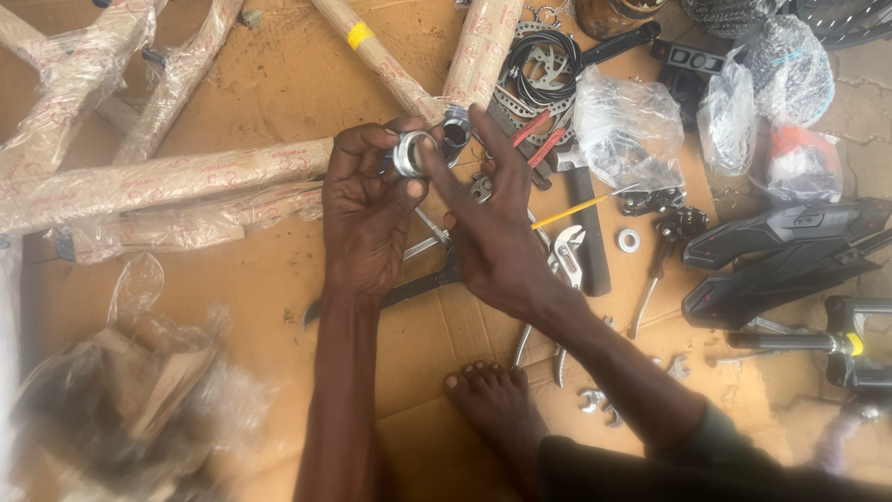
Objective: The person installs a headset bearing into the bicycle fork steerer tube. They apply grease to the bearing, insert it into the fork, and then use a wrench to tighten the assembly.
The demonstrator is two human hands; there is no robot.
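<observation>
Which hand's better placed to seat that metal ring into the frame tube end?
Left, probably. The left hand already pinches the metal ring in its fingers, beside the open tube end of the wrapped frame. The right hand is open, its fingers only touching the ring.

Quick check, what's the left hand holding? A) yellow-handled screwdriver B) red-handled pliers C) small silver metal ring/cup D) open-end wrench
C: the left hand pinches a small silver metal ring at its fingertips, with the right hand reaching in beside it; the pliers and screwdriver lie on the cardboard.
</observation>
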